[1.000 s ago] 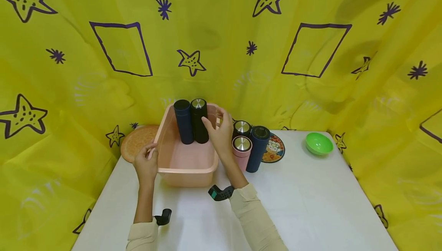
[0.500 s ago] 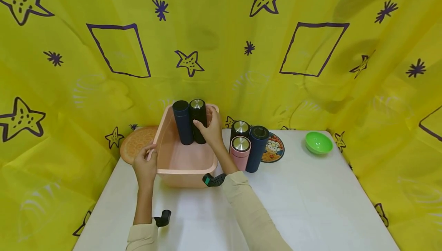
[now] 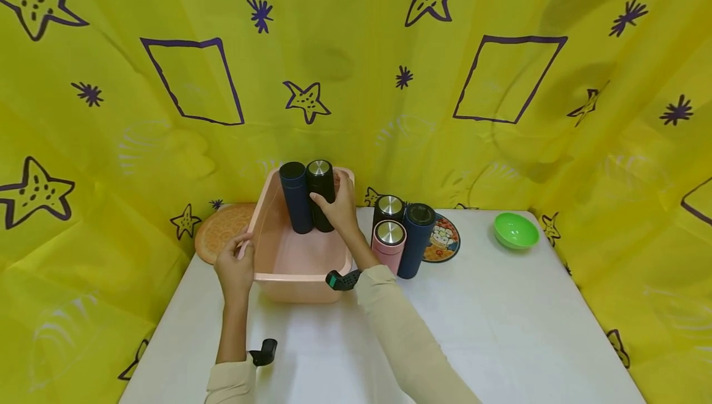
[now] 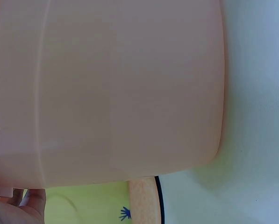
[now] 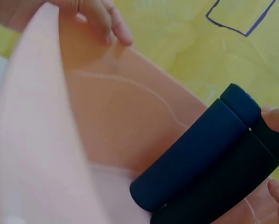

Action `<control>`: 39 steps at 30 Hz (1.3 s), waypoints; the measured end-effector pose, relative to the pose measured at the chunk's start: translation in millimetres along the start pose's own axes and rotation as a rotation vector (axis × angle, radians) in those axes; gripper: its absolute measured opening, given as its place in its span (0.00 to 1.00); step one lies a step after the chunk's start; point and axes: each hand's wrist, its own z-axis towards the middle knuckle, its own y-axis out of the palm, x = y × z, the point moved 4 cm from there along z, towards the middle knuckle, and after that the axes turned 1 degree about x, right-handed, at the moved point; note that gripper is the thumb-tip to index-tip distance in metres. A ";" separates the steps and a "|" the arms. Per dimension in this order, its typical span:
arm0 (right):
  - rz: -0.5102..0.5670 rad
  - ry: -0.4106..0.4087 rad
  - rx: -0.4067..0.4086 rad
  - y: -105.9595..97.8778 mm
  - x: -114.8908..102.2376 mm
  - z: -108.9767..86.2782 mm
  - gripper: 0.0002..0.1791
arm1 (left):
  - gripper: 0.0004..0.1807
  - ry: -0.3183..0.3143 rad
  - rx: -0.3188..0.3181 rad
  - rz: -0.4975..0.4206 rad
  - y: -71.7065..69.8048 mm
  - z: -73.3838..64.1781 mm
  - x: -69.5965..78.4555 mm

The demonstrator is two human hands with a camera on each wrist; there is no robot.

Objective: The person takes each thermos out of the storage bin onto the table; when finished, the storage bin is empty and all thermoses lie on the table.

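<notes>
We pinch the pink tub (image 3: 300,290) at its left edge with our left hand (image 3: 235,268) and grip the black flask (image 3: 319,181) standing inside its far end with our right hand (image 3: 340,206), where a sideways tug could topple the adjoining navy flask (image 3: 297,203).

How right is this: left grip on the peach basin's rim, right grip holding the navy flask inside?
Not quite: in the head view, the right grip holds the silver-topped black flask inside, not the navy flask. The left grip is on the peach basin's rim.

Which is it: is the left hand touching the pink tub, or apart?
Touching: the head view shows the left hand pinching the pink tub by its rim.
</notes>
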 end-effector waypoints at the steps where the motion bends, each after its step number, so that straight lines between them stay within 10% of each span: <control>1: -0.009 0.007 -0.001 -0.3 1.1 0.6 0.41 | 0.10 0.002 0.001 0.004 0.0 -0.2 -0.2; 39: -0.295 0.135 -0.025 10.1 15.7 26.9 0.43 | 0.10 -0.020 -0.006 -0.059 2.9 1.0 -0.7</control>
